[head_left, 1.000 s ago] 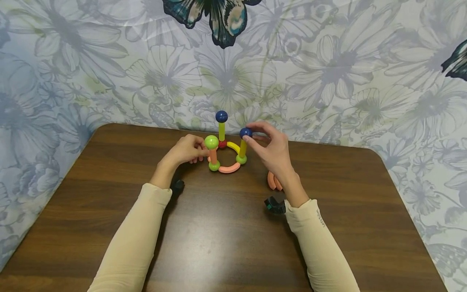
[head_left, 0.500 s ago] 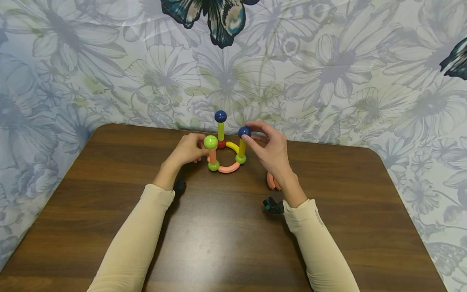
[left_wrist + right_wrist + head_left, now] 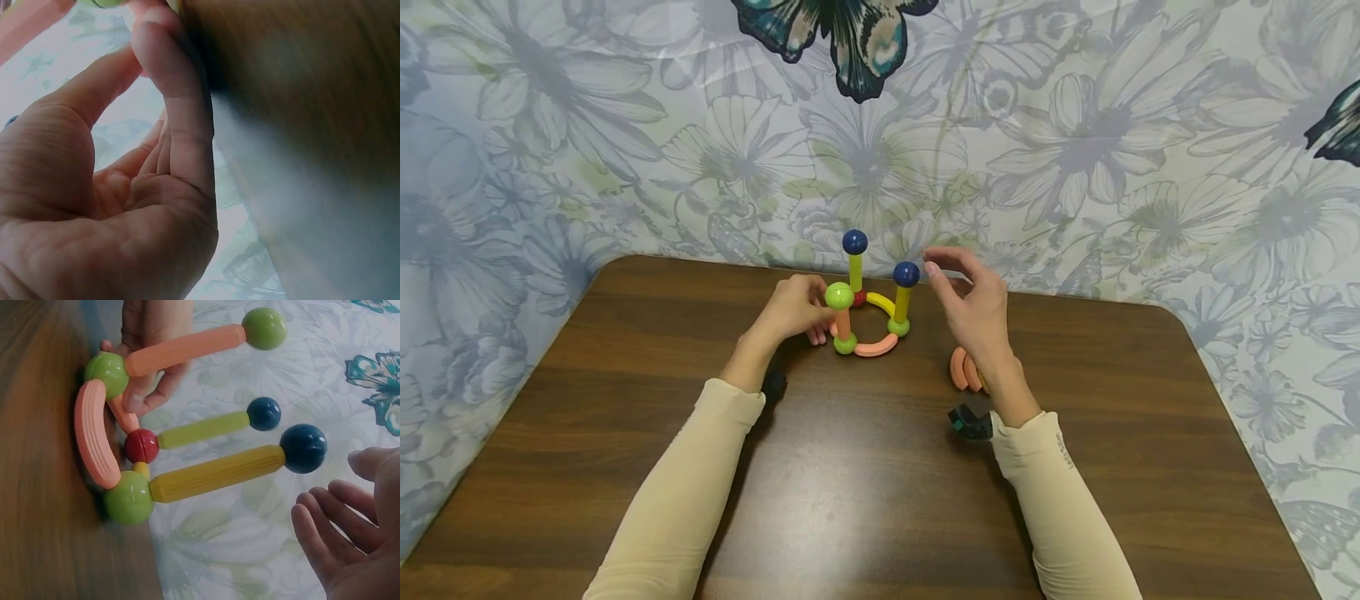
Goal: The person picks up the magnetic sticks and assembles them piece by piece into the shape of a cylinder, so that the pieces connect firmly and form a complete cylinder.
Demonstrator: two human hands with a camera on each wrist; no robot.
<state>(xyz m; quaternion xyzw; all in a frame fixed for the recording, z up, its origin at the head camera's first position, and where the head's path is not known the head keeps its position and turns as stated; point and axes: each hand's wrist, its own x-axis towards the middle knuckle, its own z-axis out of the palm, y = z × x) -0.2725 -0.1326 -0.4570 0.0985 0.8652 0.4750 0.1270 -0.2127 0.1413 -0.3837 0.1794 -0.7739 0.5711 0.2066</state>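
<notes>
A magnetic stick-and-ball frame stands at the table's far side, its base a ring of curved sticks joined by two green balls and a red ball (image 3: 142, 445). Three sticks rise from it: orange (image 3: 187, 350) with a green ball on top, lime (image 3: 203, 430) and yellow (image 3: 219, 474) each topped by a blue ball. My left hand (image 3: 793, 312) pinches the left curved orange stick (image 3: 123, 414) between thumb and finger, low beside the green ball; the head view mostly hides this stick. My right hand (image 3: 977, 308) hovers right of the near blue ball (image 3: 906, 274), touching nothing, fingers loosely bent.
Several loose curved sticks (image 3: 958, 369) lie on the brown wooden table (image 3: 850, 500) under my right wrist, partly hidden by it. Just behind the table's far edge hangs a flower-patterned backdrop (image 3: 1090, 133).
My right hand has let go of the blue ball on the yellow stick and moved a little to the right. My left hand stays at the ring's left side.
</notes>
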